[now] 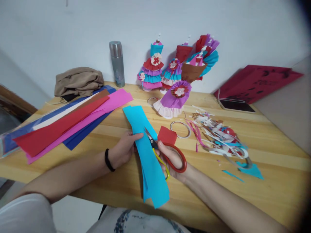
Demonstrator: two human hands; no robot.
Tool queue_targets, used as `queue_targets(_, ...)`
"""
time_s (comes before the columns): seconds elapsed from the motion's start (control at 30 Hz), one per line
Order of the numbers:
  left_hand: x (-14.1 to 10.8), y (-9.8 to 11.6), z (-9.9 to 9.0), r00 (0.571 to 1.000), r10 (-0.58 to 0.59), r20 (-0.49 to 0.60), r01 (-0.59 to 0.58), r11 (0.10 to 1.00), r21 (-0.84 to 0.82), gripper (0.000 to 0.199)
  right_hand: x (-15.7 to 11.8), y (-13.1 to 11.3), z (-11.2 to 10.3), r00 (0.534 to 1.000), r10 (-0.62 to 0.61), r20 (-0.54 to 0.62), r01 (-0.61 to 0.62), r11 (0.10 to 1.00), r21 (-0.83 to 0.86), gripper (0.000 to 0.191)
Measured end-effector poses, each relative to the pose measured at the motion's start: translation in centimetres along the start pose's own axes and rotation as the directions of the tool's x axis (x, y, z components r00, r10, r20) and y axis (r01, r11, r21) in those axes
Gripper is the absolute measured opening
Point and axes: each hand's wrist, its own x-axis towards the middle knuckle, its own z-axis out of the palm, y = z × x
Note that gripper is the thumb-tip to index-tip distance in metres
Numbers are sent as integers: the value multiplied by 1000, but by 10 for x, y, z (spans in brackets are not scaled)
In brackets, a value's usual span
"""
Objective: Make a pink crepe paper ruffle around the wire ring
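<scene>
A folded strip of turquoise crepe paper [153, 168] slants over the table's front edge. My left hand [125, 147] grips its left side, thumb on top and fingers hidden underneath. In my right hand [168, 155] is a pair of scissors [153, 144] with one red and one yellow handle. Their blades lie over the turquoise paper, pointing away to the upper left; whether they cut into it I cannot tell. Just beyond my right hand lies a small red paper piece [167, 135], beside a roll of tape [180, 129].
Coloured paper strips [65, 126] lie at left, near a brown cloth [79, 81] and a flask [117, 64]. Small paper dresses on stands [171, 100] occupy the back. Paper scraps [218, 132], a phone [236, 105] and a dark red bag [259, 84] are at right.
</scene>
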Motion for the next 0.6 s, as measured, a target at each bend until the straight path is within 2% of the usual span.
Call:
queue_targets(0.07,1,0,-1,1000,4,-6,-4,1000,6,52,-1,-1,3,999,-19,-37,19,1000,4,66)
queue_targets(0.17,1,-1,0,999,11,-36,-11,1000,5,47,-1,0,4,998,-55,-27,55,998,-27,65)
queue_targets(0.4,-3,6,3,998,-25,55,22,998,54,52,-2,4,3,990,-140,-34,133,979,-156,61)
queue_targets(0.5,-1,10,2,997,-73,38,70,995,72,57,-4,4,3,988,-153,-22,148,975,-165,60)
queue_targets(0.6,2,13,1,998,-55,11,54,996,71,51,-5,3,4,991,-133,-13,130,981,-144,62)
